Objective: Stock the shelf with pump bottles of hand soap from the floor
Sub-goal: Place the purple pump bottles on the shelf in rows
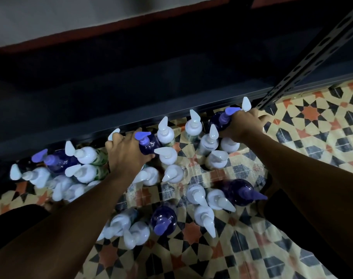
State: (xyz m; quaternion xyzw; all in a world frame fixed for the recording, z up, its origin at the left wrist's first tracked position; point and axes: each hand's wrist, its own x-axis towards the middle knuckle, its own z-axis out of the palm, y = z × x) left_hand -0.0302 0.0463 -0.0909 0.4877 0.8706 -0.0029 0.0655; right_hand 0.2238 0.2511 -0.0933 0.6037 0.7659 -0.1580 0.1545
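Both arms stretched fwd & down. Left hand (125,154) curls round a dark purple plastic pump bottle (149,147); a white pump head (113,134) pokes past its fingers, its bottle hidden. Right hand (245,123) grips a second purple pump bottle (220,119), w/ a white pump tip (246,104) by the knuckles, bottle hidden too. Both at the patterned tile floor's (312,127) far edge, below the dark metal shelf (131,109), amid standing white pump bottles (210,141). Near ones blurred.
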